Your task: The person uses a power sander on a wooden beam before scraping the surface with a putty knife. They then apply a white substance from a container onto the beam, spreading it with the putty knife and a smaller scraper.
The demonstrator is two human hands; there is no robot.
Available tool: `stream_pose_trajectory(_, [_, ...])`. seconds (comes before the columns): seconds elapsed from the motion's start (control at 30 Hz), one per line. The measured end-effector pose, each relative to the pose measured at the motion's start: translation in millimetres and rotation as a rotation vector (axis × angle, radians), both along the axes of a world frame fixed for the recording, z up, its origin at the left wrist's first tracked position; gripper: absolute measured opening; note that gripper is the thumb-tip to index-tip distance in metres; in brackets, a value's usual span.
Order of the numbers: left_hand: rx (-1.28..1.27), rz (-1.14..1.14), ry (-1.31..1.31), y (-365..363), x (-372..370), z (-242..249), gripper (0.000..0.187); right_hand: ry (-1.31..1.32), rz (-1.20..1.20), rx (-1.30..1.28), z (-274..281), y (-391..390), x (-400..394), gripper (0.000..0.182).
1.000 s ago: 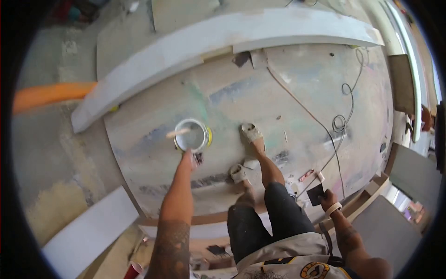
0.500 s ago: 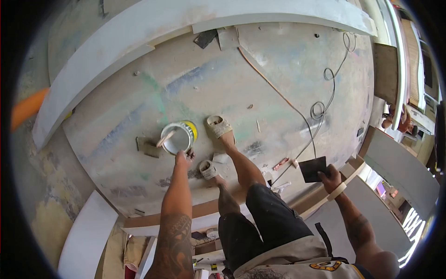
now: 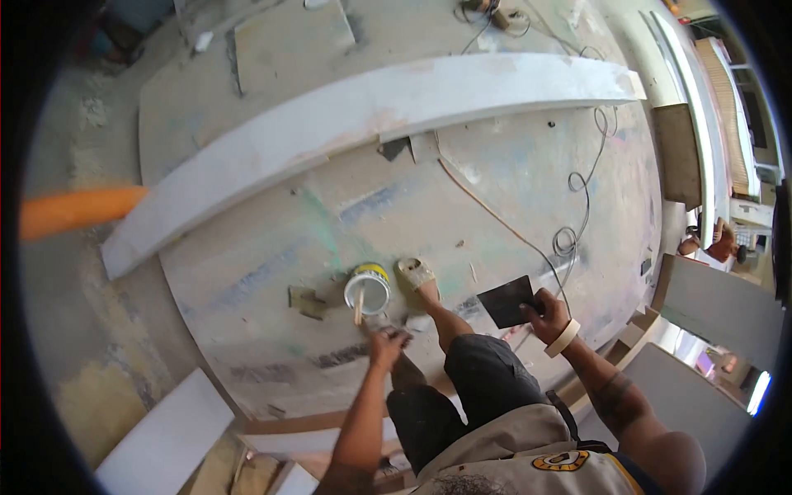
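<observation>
My right hand [image 3: 548,317] grips a flat black rectangular sheet [image 3: 506,302] by its near edge, held out over the floor. Its exact kind does not show. Left of it stands a round tub [image 3: 368,290] with a yellow band and a pale, whitish inside. A wooden stick [image 3: 359,307] leans over its near rim. Just on my side of the tub is my left hand [image 3: 386,346], apart from the rim, fingers loosely bent and apart with nothing visible in them. My sandalled foot [image 3: 415,275] is beside the tub; my other foot is mostly hidden behind the left hand.
A long curved white panel [image 3: 396,95] spans the far side. A grey cable [image 3: 569,239] loops over the paint-stained floor board [image 3: 272,330]. A small scrap block [image 3: 307,303] lies left of the tub. An orange pole-like thing [image 3: 82,212] touches the panel's left end; a white board [image 3: 169,437] lies lower left.
My left hand has come off the tub's rim and drawn back towards me. The stick and yellow band face differently. My right hand has brought the black sheet leftwards. The view has shifted.
</observation>
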State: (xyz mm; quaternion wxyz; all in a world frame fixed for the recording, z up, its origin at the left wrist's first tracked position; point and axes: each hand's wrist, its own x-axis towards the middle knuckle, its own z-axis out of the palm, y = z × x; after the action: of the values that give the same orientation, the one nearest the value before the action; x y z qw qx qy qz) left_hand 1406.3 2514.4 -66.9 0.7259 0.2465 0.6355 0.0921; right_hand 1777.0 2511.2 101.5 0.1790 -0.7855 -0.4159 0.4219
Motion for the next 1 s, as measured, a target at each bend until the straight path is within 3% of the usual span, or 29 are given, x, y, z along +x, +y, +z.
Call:
stream_pose_trajectory(0.07, [0.146, -0.163, 0.140, 9, 19, 51, 0.018, 0.048, -0.039, 0.055, 22, 13, -15, 0.027])
stream_pose_trajectory(0.1, [0.134, -0.052, 0.094, 4, 26, 57, 0.023, 0.071, -0.042, 0.091, 34, 18, -21, 0.027])
stream_pose_trajectory(0.13, [0.232, -0.114, 0.203, 24, 39, 109, 0.028, 0.089, -0.049, 0.123, 52, 20, -28, 0.027])
stream_pose_trajectory(0.2, [0.398, -0.191, 0.269, 29, 44, 163, 0.027, 0.109, -0.031, 0.180, 95, 21, -46, 0.027])
stream_pose_trajectory(0.3, [0.912, -0.151, 0.295, 2, 20, 169, 0.024, 0.133, -0.009, 0.346, 133, 5, -70, 0.027])
stream_pose_trajectory(0.43, [0.775, -0.264, 0.228, -24, -28, 209, 0.023, 0.004, -0.006, 0.514, 189, -48, -95, 0.026])
stream_pose_trajectory(0.53, [0.812, -0.311, 0.259, -41, -68, 211, 0.028, 0.026, -0.183, 0.516, 207, -94, -110, 0.026])
stream_pose_trajectory(0.57, [0.621, -0.204, 0.195, -47, -78, 215, 0.034, 0.001, -0.195, 0.548, 209, -105, -114, 0.026])
stream_pose_trajectory(0.7, [0.556, -0.131, 0.141, -54, -99, 220, 0.039, -0.037, -0.305, 0.639, 207, -142, -121, 0.026])
stream_pose_trajectory(0.8, [0.676, -0.312, 0.224, -51, -77, 275, 0.041, -0.018, -0.384, 0.636, 210, -155, -133, 0.025])
stream_pose_trajectory(0.9, [0.736, -0.356, 0.309, -46, -70, 229, 0.042, 0.056, -0.414, 0.724, 221, -164, -138, 0.025])
stream_pose_trajectory(1.0, [0.778, -0.355, 0.207, -41, -27, 253, 0.043, -0.049, -0.416, 0.716, 211, -184, -135, 0.023])
